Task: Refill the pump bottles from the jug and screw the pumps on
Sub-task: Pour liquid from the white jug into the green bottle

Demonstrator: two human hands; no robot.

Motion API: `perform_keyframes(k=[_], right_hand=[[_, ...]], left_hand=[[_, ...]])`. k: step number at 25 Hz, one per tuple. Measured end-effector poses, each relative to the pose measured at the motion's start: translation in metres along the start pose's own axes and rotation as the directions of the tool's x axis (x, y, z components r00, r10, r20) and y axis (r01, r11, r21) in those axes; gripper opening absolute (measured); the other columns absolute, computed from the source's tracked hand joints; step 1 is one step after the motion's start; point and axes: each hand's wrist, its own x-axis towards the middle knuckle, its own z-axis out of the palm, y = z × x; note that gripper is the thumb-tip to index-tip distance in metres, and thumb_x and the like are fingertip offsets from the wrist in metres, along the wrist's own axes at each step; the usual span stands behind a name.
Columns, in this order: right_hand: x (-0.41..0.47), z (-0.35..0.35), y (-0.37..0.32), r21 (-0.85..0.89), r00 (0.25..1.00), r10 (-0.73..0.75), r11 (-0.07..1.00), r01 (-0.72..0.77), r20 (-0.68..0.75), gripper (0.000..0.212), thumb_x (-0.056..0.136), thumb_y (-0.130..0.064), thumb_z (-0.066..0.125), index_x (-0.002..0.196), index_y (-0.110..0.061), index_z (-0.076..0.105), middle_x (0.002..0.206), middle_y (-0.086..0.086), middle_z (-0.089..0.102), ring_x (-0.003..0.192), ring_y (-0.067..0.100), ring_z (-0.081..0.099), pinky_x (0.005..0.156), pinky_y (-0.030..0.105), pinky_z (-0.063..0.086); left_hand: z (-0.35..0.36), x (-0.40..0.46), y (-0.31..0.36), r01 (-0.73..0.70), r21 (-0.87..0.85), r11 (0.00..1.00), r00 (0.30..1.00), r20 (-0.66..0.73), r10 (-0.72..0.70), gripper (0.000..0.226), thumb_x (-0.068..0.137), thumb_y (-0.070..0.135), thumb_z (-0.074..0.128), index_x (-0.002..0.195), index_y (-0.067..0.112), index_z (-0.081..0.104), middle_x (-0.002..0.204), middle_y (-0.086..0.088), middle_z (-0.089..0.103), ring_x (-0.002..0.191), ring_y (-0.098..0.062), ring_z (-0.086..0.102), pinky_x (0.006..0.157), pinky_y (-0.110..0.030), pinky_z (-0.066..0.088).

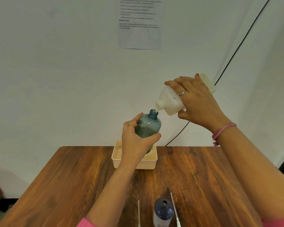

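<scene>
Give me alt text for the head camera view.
Right hand tips a white jug into a teal bottle held by the left hand above a basket. A dark bottle and two pump tubes wait nearer on the table.

Two pump bottles without pumps: one translucent blue-grey plastic bottle point(148, 126) held aloft, one dark navy plastic bottle point(163, 212) standing on the table. One white plastic jug point(170, 102). Two white pump dip tubes point(138, 212) point(174, 208) lying flat. One pale peach perforated plastic basket point(147, 164). One printed instruction sheet point(138, 23) on the wall.
</scene>
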Motion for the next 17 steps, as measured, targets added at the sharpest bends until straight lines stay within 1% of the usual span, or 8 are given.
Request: perform_keyframes(k=[4, 10, 14, 17], right_hand=[[-0.0004, 0.0000, 0.0000, -0.005, 1.000, -0.003, 1.000, 0.003, -0.001, 0.097, 0.051, -0.014, 0.084, 0.137, -0.016, 0.040, 0.126, 0.011, 0.053, 0.119, 0.035, 0.048, 0.107, 0.058, 0.024], [-0.0008, -0.0013, 0.0000, -0.010, 1.000, -0.004, 1.000, 0.004, -0.006, 0.096, 0.052, -0.015, 0.085, 0.137, -0.016, 0.041, 0.126, 0.012, 0.053, 0.119, 0.034, 0.048, 0.107, 0.058, 0.024], [-0.0021, -0.0016, -0.0006, -0.009, 1.000, -0.006, 1.000, 0.006, -0.012, 0.094, 0.053, -0.014, 0.083, 0.137, -0.015, 0.042, 0.125, 0.011, 0.054, 0.119, 0.034, 0.048, 0.107, 0.058, 0.024], [-0.0028, -0.0016, -0.0009, -0.011, 1.000, -0.008, 1.000, 0.007, -0.017, 0.093, 0.053, -0.014, 0.084, 0.136, -0.014, 0.043, 0.125, 0.012, 0.054, 0.119, 0.035, 0.049, 0.107, 0.058, 0.024]], left_hand=[[0.0000, -0.0002, 0.0002, 0.007, -0.018, 1.000, 1.000, 0.002, -0.007, 0.081, 0.062, 0.018, 0.087, 0.131, 0.033, 0.047, 0.119, 0.009, 0.043, 0.102, 0.001, 0.049, 0.075, -0.012, 0.048], [0.0007, 0.0001, 0.0002, 0.013, -0.026, 1.000, 1.000, 0.007, -0.013, 0.080, 0.062, 0.017, 0.087, 0.130, 0.035, 0.047, 0.118, 0.009, 0.043, 0.102, 0.001, 0.049, 0.076, -0.015, 0.049], [0.0011, -0.0001, -0.0006, 0.010, -0.016, 1.000, 1.000, 0.003, -0.010, 0.082, 0.062, 0.017, 0.087, 0.131, 0.033, 0.047, 0.118, 0.009, 0.043, 0.103, 0.000, 0.050, 0.071, -0.009, 0.049], [0.0012, -0.0004, -0.0012, 0.015, -0.020, 1.000, 1.000, 0.004, -0.015, 0.082, 0.062, 0.017, 0.087, 0.132, 0.033, 0.048, 0.118, 0.008, 0.044, 0.104, -0.001, 0.050, 0.075, -0.012, 0.050]])
